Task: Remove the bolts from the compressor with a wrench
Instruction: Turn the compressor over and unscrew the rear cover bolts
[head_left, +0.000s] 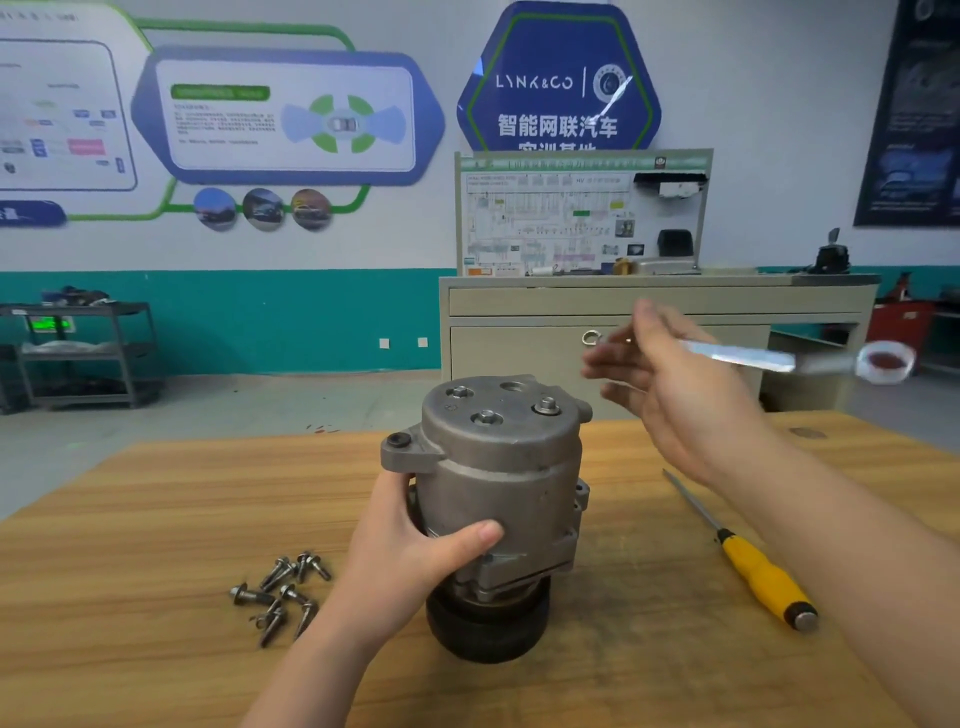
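A grey metal compressor (498, 467) stands upright on its black pulley on the wooden table (156, 493). Three bolts (546, 405) sit in its top face. My left hand (415, 551) grips the compressor's side, thumb across the front. My right hand (670, 384) is raised to the right of the compressor's top and holds a silver wrench (769, 358), blurred, with its ring end pointing right. The wrench is clear of the bolts.
Several loose bolts (280, 592) lie in a pile on the table left of my left forearm. A yellow-handled screwdriver (753, 566) lies on the table to the right. A grey cabinet (519, 322) with a display board stands behind the table.
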